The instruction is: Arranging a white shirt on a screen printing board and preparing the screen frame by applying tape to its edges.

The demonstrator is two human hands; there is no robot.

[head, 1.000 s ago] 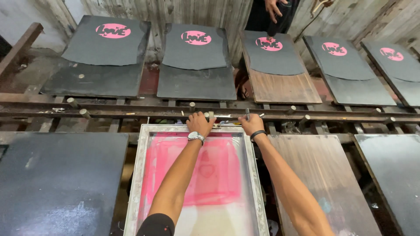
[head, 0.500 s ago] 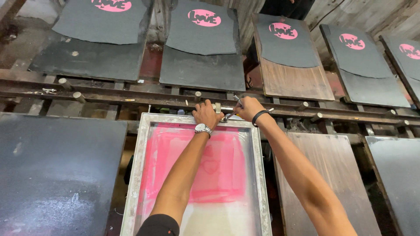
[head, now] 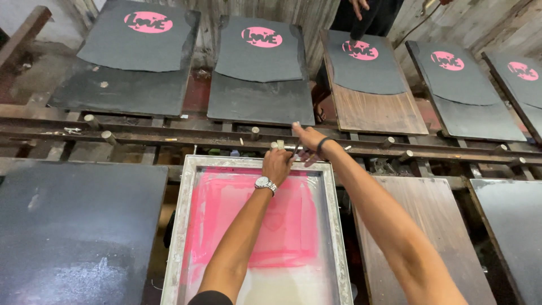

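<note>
Wooden print benches, rails | screen frame lies under both arms | left hand fisted on its far edge | right hand open, just beyond, fingers spread

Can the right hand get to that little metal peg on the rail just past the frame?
Probably yes. The right hand already sits by the rail, and the metal peg stands just to its left with nothing between them. The left hand rests lower, on the screen frame.
</note>
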